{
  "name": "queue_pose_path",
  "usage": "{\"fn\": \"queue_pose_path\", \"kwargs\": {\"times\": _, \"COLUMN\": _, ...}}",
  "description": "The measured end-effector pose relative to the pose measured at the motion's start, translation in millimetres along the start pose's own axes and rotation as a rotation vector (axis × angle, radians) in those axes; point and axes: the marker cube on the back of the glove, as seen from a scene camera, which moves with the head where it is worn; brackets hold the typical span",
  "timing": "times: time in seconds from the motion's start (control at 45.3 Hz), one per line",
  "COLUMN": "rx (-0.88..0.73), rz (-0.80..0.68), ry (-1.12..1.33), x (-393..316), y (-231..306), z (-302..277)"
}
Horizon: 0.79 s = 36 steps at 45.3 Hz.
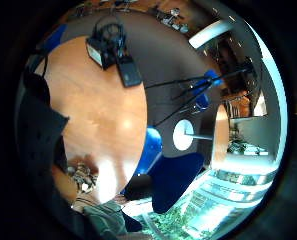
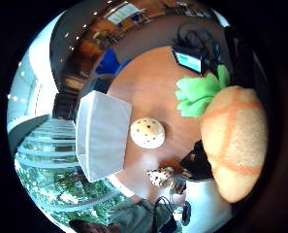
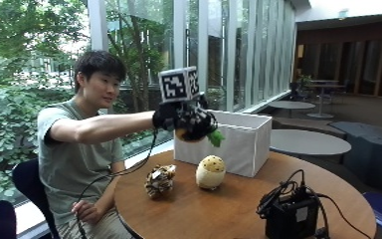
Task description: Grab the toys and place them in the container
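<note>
While aloft: carrot (image 3: 207, 135) seemingly in hand (image 3: 184, 121)

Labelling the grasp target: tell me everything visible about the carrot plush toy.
The orange plush carrot toy has a fuzzy fabric body crossed by paler orange stripes and a bright green felt-like leaf tuft at one end. The black-gloved right hand grips it, fingers curled round it, lifted off the round wooden table near the front edge of the white fabric box container. In the outside view only some orange and a green leaf show below the hand.
</note>
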Motion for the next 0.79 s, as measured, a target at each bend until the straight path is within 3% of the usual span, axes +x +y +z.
{"fn": "queue_pose_path", "kwargs": {"times": 0.199, "rx": 0.095, "rz": -0.090, "ry": -0.004, "x": -63.6, "y": 10.0, "z": -89.1}}
{"fn": "queue_pose_path", "kwargs": {"times": 0.353, "rx": 0.129, "rz": -0.148, "ry": -0.039, "x": -114.8, "y": 12.4, "z": -124.3}}
{"fn": "queue_pose_path", "kwargs": {"times": 0.485, "rx": 0.142, "rz": -0.394, "ry": -0.105, "x": -168.5, "y": 22.7, "z": -134.7}}
{"fn": "queue_pose_path", "kwargs": {"times": 0.618, "rx": 0.141, "rz": -0.342, "ry": -0.099, "x": -217.5, "y": 14.4, "z": -129.2}}
{"fn": "queue_pose_path", "kwargs": {"times": 0.794, "rx": 0.134, "rz": -0.533, "ry": -0.081, "x": -314.0, "y": 23.4, "z": -108.3}}
